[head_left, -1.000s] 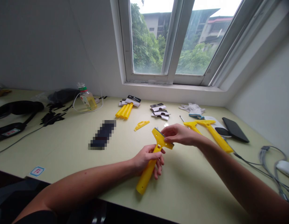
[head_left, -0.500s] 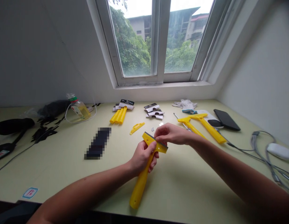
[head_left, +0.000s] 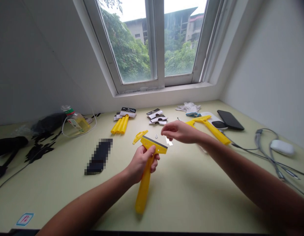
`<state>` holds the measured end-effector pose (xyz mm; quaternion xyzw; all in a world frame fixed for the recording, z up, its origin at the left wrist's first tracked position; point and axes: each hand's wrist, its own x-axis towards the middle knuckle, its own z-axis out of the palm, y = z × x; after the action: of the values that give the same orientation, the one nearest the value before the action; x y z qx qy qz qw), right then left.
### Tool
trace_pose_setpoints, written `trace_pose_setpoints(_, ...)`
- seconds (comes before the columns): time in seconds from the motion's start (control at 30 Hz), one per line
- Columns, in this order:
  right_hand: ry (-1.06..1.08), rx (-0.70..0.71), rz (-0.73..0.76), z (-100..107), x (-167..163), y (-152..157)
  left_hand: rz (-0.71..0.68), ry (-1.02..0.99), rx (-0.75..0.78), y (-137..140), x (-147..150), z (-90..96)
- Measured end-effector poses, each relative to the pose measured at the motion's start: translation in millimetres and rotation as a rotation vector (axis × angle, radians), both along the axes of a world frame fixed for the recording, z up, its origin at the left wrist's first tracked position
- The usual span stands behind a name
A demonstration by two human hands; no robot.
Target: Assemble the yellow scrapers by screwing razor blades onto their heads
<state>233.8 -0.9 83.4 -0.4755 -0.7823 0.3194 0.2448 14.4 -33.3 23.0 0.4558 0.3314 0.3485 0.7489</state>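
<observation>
My left hand (head_left: 141, 162) is wrapped round a yellow scraper (head_left: 143, 187), its thumb pressed on the wide head. A dark strip, apparently the blade, runs along the head's top edge. Clear of the scraper, my right hand (head_left: 179, 131) hovers with fingers bent and drawn together; whatever is between the fingertips, if anything, cannot be made out. Left of those fingertips lies a small pile of tiny screws (head_left: 156, 136). Small white pieces (head_left: 169, 141) rest just below the right hand. A loose yellow plastic piece (head_left: 140, 136) lies behind the scraper head.
Yellow handles (head_left: 120, 125) and printed cards (head_left: 157, 117) lie at the back. More yellow scrapers (head_left: 218, 132) are on the right, beside white gloves (head_left: 188, 108), a black phone (head_left: 230, 120) and cables (head_left: 261, 147). A bottle (head_left: 77, 121) stands at left, a pixelated dark object (head_left: 99, 156) nearer.
My right hand has come off the scraper head and moved up and right of it. My left hand keeps hold of the scraper. The whole view has shifted slightly.
</observation>
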Motion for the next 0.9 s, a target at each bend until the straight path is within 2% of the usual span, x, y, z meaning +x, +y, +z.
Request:
trace_pose_setpoints(0.07, -0.181, 0.11, -0.109, -10, 20, 14, 0.077, -0.01, -0.033, 9, -3, -7.3)
trace_pose_setpoints(0.13, -0.387, 0.107, -0.137, -23, 39, 26, 0.14, -0.018, -0.031, 18, -2, -15.4)
trace_pose_setpoints(0.23, -0.499, 0.125, -0.165, -40, 51, 36, 0.19, -0.009, -0.005, 28, 3, -24.4)
trace_pose_setpoints(0.33, -0.499, 0.184, -0.136, -51, 38, 39, 0.2, -0.015, 0.012, 30, 7, -27.8)
trace_pose_setpoints(0.47, -0.506, 0.253, -0.079, -62, 1, 45, 0.23, -0.058, 0.026, 28, 3, -28.8)
trace_pose_setpoints(0.6, -0.549, 0.294, -0.115, -71, -27, 53, 0.226, -0.087, 0.031, 25, -1, -30.4)
trace_pose_setpoints(0.9, -0.576, 0.277, -0.089, -74, -29, 54, 0.219, -0.118, 0.029, 21, -1, -30.0)
